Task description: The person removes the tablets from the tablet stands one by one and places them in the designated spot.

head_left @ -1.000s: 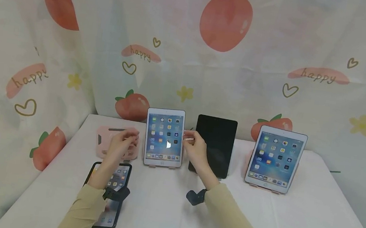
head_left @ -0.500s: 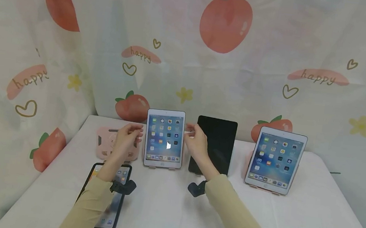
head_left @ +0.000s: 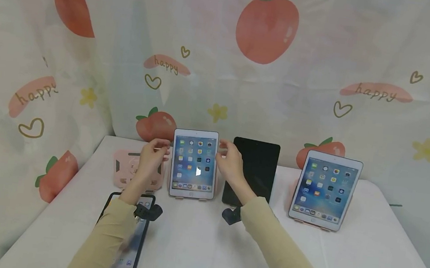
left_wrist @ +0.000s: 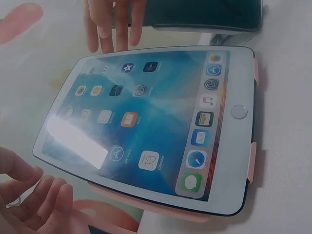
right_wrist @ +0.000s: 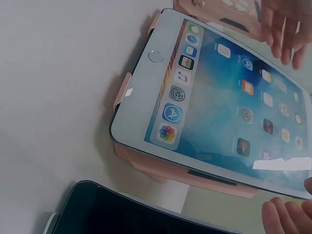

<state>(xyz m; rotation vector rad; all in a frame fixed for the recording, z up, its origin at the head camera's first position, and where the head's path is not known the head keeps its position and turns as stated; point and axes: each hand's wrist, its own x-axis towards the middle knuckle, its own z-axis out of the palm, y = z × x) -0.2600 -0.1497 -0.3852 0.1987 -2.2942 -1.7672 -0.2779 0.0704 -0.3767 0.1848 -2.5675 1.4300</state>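
Observation:
A white-framed tablet [head_left: 193,162] with its screen lit leans on a pink stand [right_wrist: 161,165] at the middle of the table. My left hand [head_left: 151,160] is just off its left edge; in the left wrist view the loosely bent fingers [left_wrist: 53,197] hold nothing. Off the right edge is my right hand [head_left: 230,162], its fingers [left_wrist: 122,29] fairly straight and pointing toward the tablet's side. Whether a fingertip touches the frame, I cannot tell. Behind my right hand stands a dark-screened tablet [head_left: 254,169], partly covered by it.
Another lit white tablet [head_left: 326,188] stands on its stand at the right. An unoccupied pink stand [head_left: 125,166] is at the left, partly behind my left hand. A black-framed tablet [head_left: 135,240] lies under my left forearm. A fruit-print cloth [head_left: 258,99] hangs behind the table.
My left hand has moved to the right and farther back, nearer the middle tablet's left edge. My right hand has shifted slightly back along the right edge. The tablets stay in place.

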